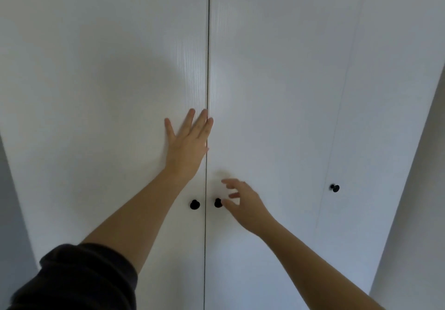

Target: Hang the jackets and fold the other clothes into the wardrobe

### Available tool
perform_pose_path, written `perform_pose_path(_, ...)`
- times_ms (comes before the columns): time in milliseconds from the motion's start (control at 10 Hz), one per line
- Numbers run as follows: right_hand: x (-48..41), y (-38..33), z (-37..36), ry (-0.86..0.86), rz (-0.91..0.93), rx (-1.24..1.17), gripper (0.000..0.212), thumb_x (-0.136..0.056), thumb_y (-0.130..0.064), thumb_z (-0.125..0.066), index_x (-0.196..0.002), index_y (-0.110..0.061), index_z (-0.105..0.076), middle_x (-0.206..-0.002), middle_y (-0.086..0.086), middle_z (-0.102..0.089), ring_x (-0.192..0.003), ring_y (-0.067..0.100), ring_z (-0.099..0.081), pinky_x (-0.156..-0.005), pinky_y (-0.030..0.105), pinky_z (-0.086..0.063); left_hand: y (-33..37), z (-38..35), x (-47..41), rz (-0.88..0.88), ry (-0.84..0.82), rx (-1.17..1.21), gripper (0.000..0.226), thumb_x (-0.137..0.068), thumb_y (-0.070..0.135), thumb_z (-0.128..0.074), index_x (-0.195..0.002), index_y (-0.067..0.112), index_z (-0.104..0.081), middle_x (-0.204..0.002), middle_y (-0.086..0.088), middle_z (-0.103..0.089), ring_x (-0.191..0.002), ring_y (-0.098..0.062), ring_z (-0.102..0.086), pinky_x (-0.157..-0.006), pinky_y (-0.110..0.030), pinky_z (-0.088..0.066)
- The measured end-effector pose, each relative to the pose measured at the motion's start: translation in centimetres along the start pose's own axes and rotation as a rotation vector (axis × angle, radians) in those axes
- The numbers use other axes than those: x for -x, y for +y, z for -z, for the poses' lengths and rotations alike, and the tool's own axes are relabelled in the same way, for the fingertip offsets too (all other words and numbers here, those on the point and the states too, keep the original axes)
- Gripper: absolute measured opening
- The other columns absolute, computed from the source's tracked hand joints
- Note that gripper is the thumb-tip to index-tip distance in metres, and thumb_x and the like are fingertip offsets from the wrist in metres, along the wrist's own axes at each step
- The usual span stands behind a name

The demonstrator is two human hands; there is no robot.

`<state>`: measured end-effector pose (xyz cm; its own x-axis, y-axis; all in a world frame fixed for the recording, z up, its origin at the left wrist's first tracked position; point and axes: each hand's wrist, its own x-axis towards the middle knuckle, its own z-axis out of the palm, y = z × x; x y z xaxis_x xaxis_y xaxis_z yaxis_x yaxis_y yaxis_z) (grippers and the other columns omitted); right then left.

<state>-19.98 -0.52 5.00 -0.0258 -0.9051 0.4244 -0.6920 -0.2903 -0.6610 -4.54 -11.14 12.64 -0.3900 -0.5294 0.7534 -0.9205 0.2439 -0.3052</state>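
Grained white wardrobe [265, 69], round black knobs [194, 204]

Dim, soft light; faint glare along wardrobe [265, 81] seam, broad shadow at left; right grip [243, 203] motion-blurred; frame edges bowed.

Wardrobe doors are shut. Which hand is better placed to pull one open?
Right. The right hand has its spread fingers beside the middle knob, probably ready to pinch it. The left hand lies flat on the left door, well above the left knob.
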Motion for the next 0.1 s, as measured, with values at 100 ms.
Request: perform_pose_path(100,3.17,-4.64,5.00,0.157,0.198,-0.344,0.028,-0.088,-0.014,-0.062,-0.110,-0.031,-0.059,-0.112,-0.012,-0.063,-0.096,0.007,-0.063,-0.083,0.029,-0.050,0.12,0.54,3.58,-0.044,-0.105,-0.006,0.068,-0.097,0.041,-0.044,-0.153,0.020,-0.011,-0.161,-0.003,0.000,-0.148,-0.026,-0.003,-0.111,-0.064,-0.018)
